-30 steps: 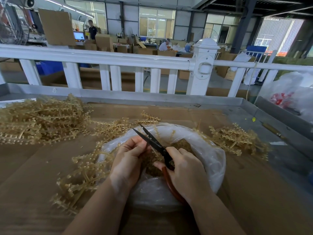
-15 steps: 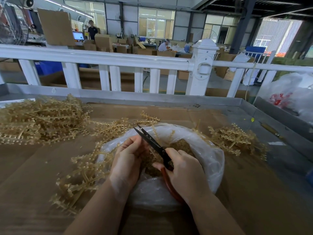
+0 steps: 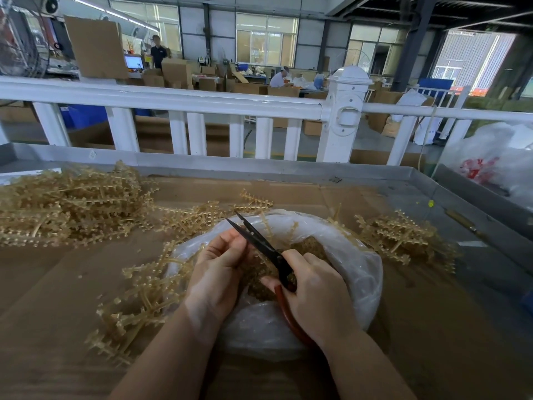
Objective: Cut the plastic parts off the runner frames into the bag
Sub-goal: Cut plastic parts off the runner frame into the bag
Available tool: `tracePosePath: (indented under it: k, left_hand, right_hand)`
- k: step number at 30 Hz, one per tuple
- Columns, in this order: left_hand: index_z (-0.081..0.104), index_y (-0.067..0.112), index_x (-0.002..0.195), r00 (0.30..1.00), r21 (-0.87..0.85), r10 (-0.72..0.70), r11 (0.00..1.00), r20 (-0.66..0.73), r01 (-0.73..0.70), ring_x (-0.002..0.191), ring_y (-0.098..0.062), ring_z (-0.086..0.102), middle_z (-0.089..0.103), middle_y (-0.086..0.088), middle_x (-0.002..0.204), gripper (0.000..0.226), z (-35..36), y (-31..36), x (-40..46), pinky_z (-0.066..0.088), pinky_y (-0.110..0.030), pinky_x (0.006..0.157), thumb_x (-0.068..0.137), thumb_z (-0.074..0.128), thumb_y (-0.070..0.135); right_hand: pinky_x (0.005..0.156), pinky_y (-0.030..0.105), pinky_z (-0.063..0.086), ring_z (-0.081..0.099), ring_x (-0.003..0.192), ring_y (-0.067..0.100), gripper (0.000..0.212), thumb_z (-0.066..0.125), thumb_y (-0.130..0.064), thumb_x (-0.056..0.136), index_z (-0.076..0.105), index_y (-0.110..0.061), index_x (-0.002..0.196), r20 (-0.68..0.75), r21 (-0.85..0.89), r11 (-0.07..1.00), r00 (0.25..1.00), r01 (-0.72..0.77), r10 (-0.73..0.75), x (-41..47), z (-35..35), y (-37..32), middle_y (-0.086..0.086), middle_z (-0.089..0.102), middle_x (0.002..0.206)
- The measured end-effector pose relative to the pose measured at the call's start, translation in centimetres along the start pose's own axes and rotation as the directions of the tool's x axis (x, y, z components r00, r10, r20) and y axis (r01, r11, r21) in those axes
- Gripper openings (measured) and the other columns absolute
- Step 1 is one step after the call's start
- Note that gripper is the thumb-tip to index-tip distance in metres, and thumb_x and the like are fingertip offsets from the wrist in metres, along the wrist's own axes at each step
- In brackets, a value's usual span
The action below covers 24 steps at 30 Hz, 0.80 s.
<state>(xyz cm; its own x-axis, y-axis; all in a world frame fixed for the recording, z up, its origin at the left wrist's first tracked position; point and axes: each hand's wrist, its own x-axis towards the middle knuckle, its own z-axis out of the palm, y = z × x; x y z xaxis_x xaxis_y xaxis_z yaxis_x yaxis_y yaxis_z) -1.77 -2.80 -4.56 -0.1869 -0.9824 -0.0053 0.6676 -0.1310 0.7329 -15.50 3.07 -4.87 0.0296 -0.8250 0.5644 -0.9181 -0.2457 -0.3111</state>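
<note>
A clear plastic bag [image 3: 357, 272] lies open on the cardboard-covered table, with a heap of small tan cut parts [image 3: 305, 246] inside. Over its mouth my left hand [image 3: 216, 269] pinches a tan runner frame [image 3: 150, 287] that trails down to the left. My right hand [image 3: 317, 295] grips scissors [image 3: 259, 243] with black blades and red handles. The blades are slightly apart and point up-left, just beside my left fingertips. The part between the blades is hidden by my fingers.
A big pile of tan runner frames [image 3: 66, 206] covers the left of the table. A smaller pile [image 3: 401, 238] lies right of the bag. A white railing [image 3: 178, 102] runs behind the metal table rim [image 3: 259, 168]. A white bag [image 3: 496, 157] sits at far right.
The hands and scissors have hardly shifted. The blades have moved slightly towards my left fingertips.
</note>
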Motion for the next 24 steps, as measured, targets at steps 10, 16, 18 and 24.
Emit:
tracePosePath:
  k: [10,16,18,24]
  left_hand:
    - [0.060,0.001,0.092,0.990,0.028,0.014,1.000,-0.139,-0.010,0.079,-0.025,0.058,0.059,-0.016,0.086,0.018,0.90,0.12,-0.31,0.044,-0.045,0.095,0.088,0.045,-0.010]
    - [0.060,-0.001,0.093,0.991,0.060,-0.012,0.998,-0.136,0.021,0.080,-0.026,0.060,0.061,-0.017,0.088,0.019,0.88,0.22,-0.47,0.047,-0.044,0.091,0.089,0.044,-0.011]
    - [0.060,-0.002,0.094,0.992,0.063,-0.024,0.997,-0.127,0.032,0.082,-0.027,0.060,0.061,-0.018,0.088,0.018,0.91,0.27,-0.51,0.046,-0.045,0.092,0.089,0.044,-0.011]
    - [0.059,-0.003,0.098,0.994,0.056,-0.038,0.997,-0.098,0.044,0.083,-0.027,0.060,0.061,-0.017,0.089,0.018,0.65,0.26,-0.51,0.047,-0.046,0.092,0.088,0.046,-0.010]
  right_hand:
    - [0.067,0.018,0.046,0.056,0.075,0.009,0.036,0.053,-0.056,0.085,0.061,-0.025,0.103,0.021,-0.010,1.000,1.000,0.006,-0.006,-0.03,0.15,0.27,-0.008,0.062,0.082]
    - [0.068,0.019,0.046,0.055,0.075,0.008,0.037,0.050,-0.057,0.085,0.060,-0.026,0.102,0.033,-0.003,1.000,0.999,0.011,-0.011,0.08,0.20,0.37,-0.008,0.060,0.082]
    - [0.067,0.019,0.046,0.054,0.072,0.008,0.037,0.050,-0.058,0.085,0.060,-0.026,0.101,0.037,0.009,1.000,0.999,0.010,-0.010,0.15,0.21,0.37,-0.008,0.059,0.080]
    - [0.066,0.020,0.049,0.058,0.073,0.009,0.036,0.057,-0.055,0.085,0.062,-0.025,0.103,0.044,0.026,1.000,0.999,-0.003,0.002,0.14,0.28,0.47,-0.007,0.062,0.081]
